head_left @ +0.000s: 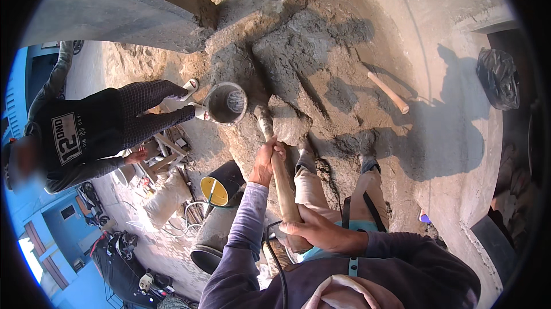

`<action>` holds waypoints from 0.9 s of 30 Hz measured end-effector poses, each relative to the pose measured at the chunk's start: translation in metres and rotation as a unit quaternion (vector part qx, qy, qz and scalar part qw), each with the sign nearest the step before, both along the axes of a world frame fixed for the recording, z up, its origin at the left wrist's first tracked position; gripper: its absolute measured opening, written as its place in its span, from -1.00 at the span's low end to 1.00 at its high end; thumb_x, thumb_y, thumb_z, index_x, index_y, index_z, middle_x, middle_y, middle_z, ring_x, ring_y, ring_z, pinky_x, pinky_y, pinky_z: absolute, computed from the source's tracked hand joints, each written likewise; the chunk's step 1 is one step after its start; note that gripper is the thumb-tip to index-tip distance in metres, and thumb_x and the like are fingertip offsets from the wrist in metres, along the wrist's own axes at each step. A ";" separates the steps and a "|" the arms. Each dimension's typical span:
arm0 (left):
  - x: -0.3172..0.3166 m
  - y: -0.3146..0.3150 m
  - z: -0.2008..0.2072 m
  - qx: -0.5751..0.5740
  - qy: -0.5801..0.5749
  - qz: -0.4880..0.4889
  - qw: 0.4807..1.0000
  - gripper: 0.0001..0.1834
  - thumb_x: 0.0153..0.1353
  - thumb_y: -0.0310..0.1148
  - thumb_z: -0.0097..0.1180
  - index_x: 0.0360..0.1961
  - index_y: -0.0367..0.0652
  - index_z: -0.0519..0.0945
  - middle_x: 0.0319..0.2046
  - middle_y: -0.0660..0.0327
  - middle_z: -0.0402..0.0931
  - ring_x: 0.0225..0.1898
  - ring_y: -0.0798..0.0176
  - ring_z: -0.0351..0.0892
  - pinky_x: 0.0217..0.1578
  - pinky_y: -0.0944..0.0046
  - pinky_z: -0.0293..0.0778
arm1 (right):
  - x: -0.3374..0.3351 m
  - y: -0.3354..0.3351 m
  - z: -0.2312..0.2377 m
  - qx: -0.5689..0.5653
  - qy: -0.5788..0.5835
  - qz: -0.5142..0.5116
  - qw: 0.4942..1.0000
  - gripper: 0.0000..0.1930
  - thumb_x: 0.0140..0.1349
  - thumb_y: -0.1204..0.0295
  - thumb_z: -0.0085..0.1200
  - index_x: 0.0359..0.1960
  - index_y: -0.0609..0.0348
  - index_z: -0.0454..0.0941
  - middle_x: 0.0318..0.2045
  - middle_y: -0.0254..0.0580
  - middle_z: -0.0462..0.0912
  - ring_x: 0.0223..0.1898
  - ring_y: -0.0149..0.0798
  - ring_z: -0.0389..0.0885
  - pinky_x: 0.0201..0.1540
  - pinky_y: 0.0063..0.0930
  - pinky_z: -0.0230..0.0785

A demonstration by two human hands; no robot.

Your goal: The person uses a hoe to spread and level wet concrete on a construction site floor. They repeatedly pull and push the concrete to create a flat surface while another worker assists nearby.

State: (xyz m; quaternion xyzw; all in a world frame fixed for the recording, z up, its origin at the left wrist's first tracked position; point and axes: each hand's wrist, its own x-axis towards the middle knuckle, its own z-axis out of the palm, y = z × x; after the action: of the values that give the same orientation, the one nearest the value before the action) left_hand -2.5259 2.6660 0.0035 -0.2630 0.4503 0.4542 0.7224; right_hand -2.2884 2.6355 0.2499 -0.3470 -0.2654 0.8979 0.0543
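Observation:
My left hand [267,161] is wrapped round the upper shaft of a wooden-handled hoe [283,188]. Lower down, close to my body, my right hand [321,232] grips the thick end of the same handle. The hoe's far end is caked with grey mortar and rests in the wet mortar heap [304,50], so its blade is not plainly visible. My feet stand in the mortar, to the right of the hoe. A dark bucket [209,102] stands just left of the hoe's head, with something wet and shiny inside.
Another wooden handle [389,89] sticks out of the mortar at right. A co-worker [80,131] stands at left, feet beside the bucket. A yellow-lined black bucket [235,180], a grey cylinder [215,231], a sack [166,200] and wood scraps lie left. A concrete wall [126,16] borders the far left.

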 end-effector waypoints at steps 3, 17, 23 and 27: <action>-0.034 -0.015 0.037 0.019 0.226 0.047 0.973 -0.80 0.51 -0.26 0.06 -0.29 -0.07 0.45 -0.49 0.33 0.40 -0.57 0.42 0.39 -0.54 0.31 0.46 | 0.022 0.017 0.004 -0.057 0.034 0.110 0.992 -0.38 0.37 0.13 0.17 0.24 0.39 0.31 -0.35 -0.15 0.56 -0.40 -0.29 0.55 -0.29 -0.35 0.44; -0.134 0.000 -0.089 -0.009 0.329 0.097 0.939 -0.83 0.41 -0.35 0.18 -0.32 -0.13 0.47 -0.50 0.25 0.41 -0.47 0.24 0.47 -0.33 0.09 0.55 | -0.027 -0.015 -0.299 0.444 -0.220 0.109 0.862 -0.51 0.15 0.19 0.34 0.03 0.20 0.55 -0.21 0.25 0.69 -0.18 0.27 0.70 -0.14 0.02 0.54; -0.090 0.036 0.006 0.061 0.395 0.082 0.913 -0.78 0.41 -0.30 0.23 -0.36 -0.07 0.46 -0.54 0.35 0.34 -0.52 0.34 0.40 -0.37 0.16 0.51 | -0.026 -0.020 -0.284 0.423 -0.239 0.096 0.869 -0.62 0.19 0.32 0.32 -0.02 0.18 0.50 -0.25 0.23 0.67 -0.19 0.28 0.68 -0.18 0.05 0.52; -0.069 0.080 0.047 0.116 0.452 0.048 0.883 -0.75 0.42 -0.30 0.21 -0.38 -0.07 0.44 -0.56 0.37 0.30 -0.55 0.37 0.38 -0.43 0.18 0.50 | -0.031 0.002 -0.262 0.417 -0.208 0.083 0.881 -0.62 0.21 0.36 0.31 -0.05 0.22 0.42 -0.31 0.20 0.64 -0.23 0.27 0.68 -0.21 0.02 0.51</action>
State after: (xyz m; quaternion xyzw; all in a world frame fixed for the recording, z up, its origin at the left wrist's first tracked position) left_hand -2.5953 2.7462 0.0504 0.0349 0.6589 0.6068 0.4431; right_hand -2.3190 2.6372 -0.0118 -0.4478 -0.6480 0.6129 0.0632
